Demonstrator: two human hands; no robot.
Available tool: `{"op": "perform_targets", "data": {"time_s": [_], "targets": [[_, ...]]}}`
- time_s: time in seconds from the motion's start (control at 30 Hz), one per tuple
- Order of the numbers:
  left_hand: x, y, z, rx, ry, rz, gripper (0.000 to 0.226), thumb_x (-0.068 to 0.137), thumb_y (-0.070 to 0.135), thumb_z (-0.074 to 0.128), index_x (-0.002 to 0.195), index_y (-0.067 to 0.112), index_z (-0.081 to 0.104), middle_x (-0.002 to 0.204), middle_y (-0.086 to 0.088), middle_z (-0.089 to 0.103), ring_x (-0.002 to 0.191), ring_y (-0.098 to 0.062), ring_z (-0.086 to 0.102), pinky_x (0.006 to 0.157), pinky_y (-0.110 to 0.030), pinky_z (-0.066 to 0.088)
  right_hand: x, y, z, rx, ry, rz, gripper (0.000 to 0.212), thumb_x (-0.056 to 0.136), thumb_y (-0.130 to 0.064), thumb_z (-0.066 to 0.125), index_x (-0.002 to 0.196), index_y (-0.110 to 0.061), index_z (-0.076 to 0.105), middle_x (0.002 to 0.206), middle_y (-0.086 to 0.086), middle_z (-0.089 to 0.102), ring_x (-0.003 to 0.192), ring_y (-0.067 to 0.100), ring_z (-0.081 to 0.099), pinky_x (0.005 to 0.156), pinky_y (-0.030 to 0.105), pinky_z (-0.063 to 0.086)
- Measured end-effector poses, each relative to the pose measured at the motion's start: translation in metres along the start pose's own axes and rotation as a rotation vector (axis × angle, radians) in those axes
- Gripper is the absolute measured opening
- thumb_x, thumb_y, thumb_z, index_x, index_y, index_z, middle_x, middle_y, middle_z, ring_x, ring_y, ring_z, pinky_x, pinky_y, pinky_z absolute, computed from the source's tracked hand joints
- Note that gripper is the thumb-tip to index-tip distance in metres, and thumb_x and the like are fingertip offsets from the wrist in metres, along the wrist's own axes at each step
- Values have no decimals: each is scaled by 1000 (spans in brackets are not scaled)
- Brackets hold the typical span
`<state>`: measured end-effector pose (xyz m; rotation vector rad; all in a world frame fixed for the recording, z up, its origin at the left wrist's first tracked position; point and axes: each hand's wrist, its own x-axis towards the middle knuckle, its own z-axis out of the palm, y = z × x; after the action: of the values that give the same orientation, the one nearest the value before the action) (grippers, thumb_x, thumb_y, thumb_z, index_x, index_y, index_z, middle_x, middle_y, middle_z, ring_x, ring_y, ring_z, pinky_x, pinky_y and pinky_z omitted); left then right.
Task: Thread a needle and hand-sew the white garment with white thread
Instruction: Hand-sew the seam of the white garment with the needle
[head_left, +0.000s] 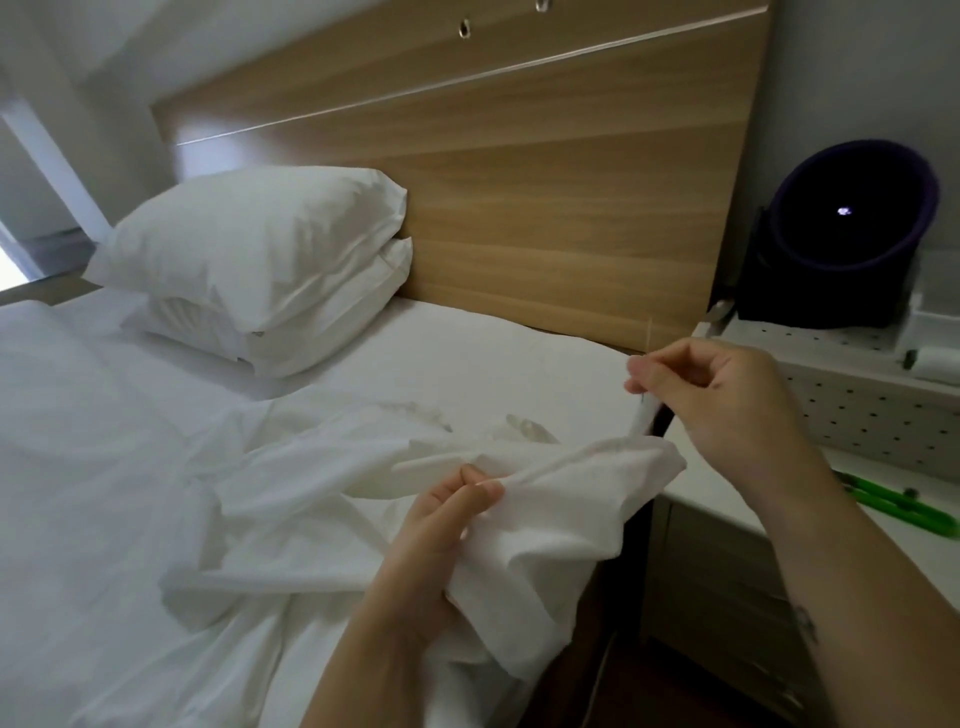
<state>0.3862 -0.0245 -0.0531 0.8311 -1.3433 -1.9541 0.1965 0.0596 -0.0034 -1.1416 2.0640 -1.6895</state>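
A crumpled white garment (561, 499) lies on the bed's right edge, bunched and lifted at its near part. My left hand (441, 525) pinches a fold of the garment between thumb and fingers. Raised above the garment's right end, my right hand (711, 389) has its fingertips pinched together near the bed corner. A thin dark sliver, perhaps the needle (644, 399), shows just below those fingertips. The white thread is too fine to make out against the white cloth.
White bed (130, 467) with two stacked pillows (260, 270) against a wooden headboard (519, 197). To the right stands a white nightstand (727, 519) with a perforated white box (857, 400), a dark round device (852, 234) and green-handled snips (904, 501).
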Motion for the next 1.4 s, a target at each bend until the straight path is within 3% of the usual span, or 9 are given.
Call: {"op": "perform_targets", "data": {"time_s": [0.17,0.3,0.4,0.53,0.77,0.97,1.13,1.27,1.4], "targets": [[-4,2,6,-5,-31,31,18,69,19,64,52,22,58,57,1,55,50,-8,53,46,-17,44,-13,-26,-3,-79,-393,-17,13,88,-32,61,81,-25,70,63,-15,67,58,-10,57,67,17,37],[-5,1,7,-23,-27,39,14,70,19,65,58,19,60,61,-3,58,53,-10,53,49,-18,44,-22,-36,-5,-206,-652,33,9,87,-33,64,81,-27,68,65,-10,70,64,-1,64,72,22,49],[-6,1,7,-24,-28,37,12,71,20,66,60,18,62,63,-5,60,54,-11,55,50,-19,45,-24,-35,-2,-301,-754,70,9,87,-32,65,83,-24,67,65,-9,71,66,5,66,78,32,53],[-6,1,8,-12,-16,33,13,73,16,76,64,17,66,65,-5,62,55,-11,57,51,-19,47,-25,-32,3,-343,-825,82,8,90,-30,64,86,-22,66,64,-9,71,60,-3,62,71,22,49],[-8,1,9,14,40,54,8,69,23,67,63,19,69,65,-2,62,57,-9,56,52,-17,47,-17,-27,2,-169,-612,96,8,94,-24,55,90,-21,61,66,-6,71,59,4,66,61,21,48],[-14,4,9,148,4,78,11,69,33,66,64,23,70,65,4,63,60,-6,56,56,-17,45,-1,-10,12,283,-289,169,13,96,-15,51,93,-8,60,79,0,74,85,13,71,82,26,57],[-22,19,8,199,-81,103,12,71,35,72,70,23,74,71,2,66,66,-8,59,60,-19,47,24,-31,13,167,-194,24,12,96,-23,55,90,-17,63,101,-3,73,100,20,63,81,20,47],[-34,28,4,300,-111,112,11,78,36,75,76,26,77,77,4,71,73,-7,63,66,-22,47,55,-68,13,-8,-178,-156,14,95,-27,56,92,-14,61,104,8,70,97,24,63,93,41,49],[-46,38,3,274,-150,65,14,73,33,68,78,24,79,78,2,73,73,-7,65,67,-21,49,74,-93,16,-211,-152,-333,16,94,-29,56,92,-14,62,96,0,66,98,19,60,94,44,46]]}}
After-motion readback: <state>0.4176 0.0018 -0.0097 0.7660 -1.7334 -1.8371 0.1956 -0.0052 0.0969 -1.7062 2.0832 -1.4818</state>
